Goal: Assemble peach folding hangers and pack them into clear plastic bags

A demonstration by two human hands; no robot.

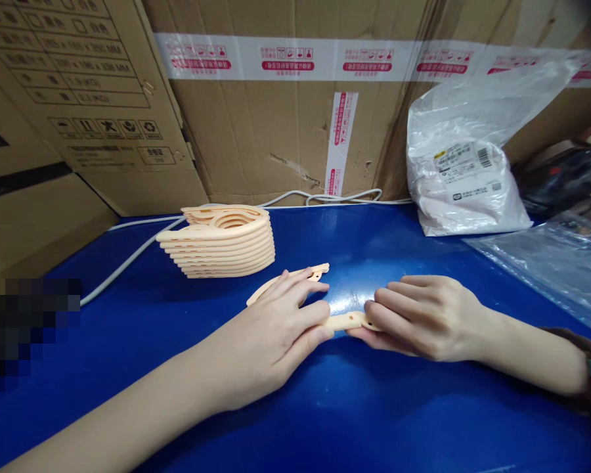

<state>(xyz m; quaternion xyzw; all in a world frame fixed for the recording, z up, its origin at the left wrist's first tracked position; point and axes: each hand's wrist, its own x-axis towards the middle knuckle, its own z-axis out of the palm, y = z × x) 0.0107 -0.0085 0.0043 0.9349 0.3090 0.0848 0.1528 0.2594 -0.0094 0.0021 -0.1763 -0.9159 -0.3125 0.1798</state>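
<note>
My left hand [280, 335] is closed, thumb and index finger pinching one end of a cream plastic folding hanger [343, 321]. My right hand [423, 318] closes around its other end. Small round holes show in the short stretch between the hands. Behind my left fingers lies another curved cream section [320, 269]; whether it joins the held part is hidden. Farther back on the left, a neat stack of matching cream hangers [221, 243] rests on the blue table [354, 414].
Cardboard boxes [256, 131] stand along the back and left. A white cable [128, 259] runs behind the stack. At the back right are a white plastic parcel bag [467, 171] and a clear plastic bag [551, 263].
</note>
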